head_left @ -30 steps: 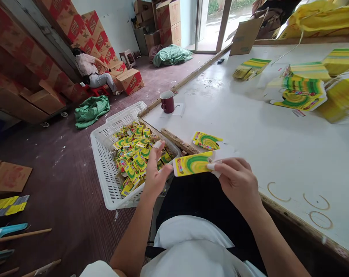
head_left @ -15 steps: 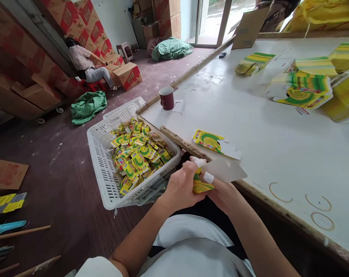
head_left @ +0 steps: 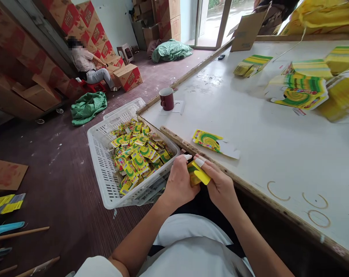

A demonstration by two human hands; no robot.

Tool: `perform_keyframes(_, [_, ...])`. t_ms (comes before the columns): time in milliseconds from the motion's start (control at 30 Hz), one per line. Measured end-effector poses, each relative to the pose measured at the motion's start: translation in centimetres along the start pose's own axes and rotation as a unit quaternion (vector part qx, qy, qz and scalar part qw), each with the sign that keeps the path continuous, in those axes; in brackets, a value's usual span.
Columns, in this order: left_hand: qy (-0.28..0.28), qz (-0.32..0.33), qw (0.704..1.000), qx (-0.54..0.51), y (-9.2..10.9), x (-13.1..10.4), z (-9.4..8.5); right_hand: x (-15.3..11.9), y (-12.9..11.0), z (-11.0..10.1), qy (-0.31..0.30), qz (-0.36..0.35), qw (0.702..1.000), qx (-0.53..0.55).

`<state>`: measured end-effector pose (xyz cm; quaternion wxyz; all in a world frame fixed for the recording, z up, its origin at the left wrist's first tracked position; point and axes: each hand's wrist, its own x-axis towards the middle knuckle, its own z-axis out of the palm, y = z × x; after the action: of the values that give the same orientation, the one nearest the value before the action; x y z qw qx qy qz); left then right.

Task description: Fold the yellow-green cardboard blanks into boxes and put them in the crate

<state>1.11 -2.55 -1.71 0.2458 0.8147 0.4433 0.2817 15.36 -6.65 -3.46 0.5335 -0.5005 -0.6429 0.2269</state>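
Observation:
A yellow and green printed carton (head_left: 198, 175) is between my two hands, just off the table's wooden edge. My left hand (head_left: 178, 179) is closed round its left side. My right hand (head_left: 220, 182) grips the other side, with white tape on a finger lying over the top. Much of the carton is hidden by my fingers. On the table close by lies a flat, unfolded carton (head_left: 207, 141) of the same print. Left of my hands, a white plastic basket (head_left: 101, 169) holds many small yellow cartons (head_left: 140, 159).
A maroon mug (head_left: 166, 100) stands near the table's (head_left: 249, 134) left edge. Stacks of flat cartons (head_left: 301, 90) lie at the right, by an open cardboard box (head_left: 245, 32). Across the floor, a seated person (head_left: 90, 65) is among red boxes. A green cloth (head_left: 89, 107) lies on the floor.
The carton's broad pale flap that stuck out to the right has been folded in, and a yellow flap now shows. My right hand has shifted up and round the carton.

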Motion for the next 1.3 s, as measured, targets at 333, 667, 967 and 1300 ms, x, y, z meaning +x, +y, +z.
perform_keyframes(333, [-0.046,-0.048,0.997,-0.040,-0.1,-0.1,-2.9,0.4,0.8,-2.3,-0.131,-0.028,0.990,-0.053])
perform_keyframes(667, [-0.064,-0.049,0.997,-0.022,0.8,0.5,-2.8,0.4,1.3,-1.5,-0.099,0.030,0.994,0.041])
perform_keyframes(967, [0.053,-0.236,0.953,0.181,-8.1,0.5,-6.4,4.8,5.8,-3.7,0.068,0.120,0.966,-0.216])
perform_keyframes(1300, [0.016,-0.198,0.979,0.039,-8.4,-0.3,-3.6,6.0,8.6,-2.4,0.032,0.184,0.921,-0.342])
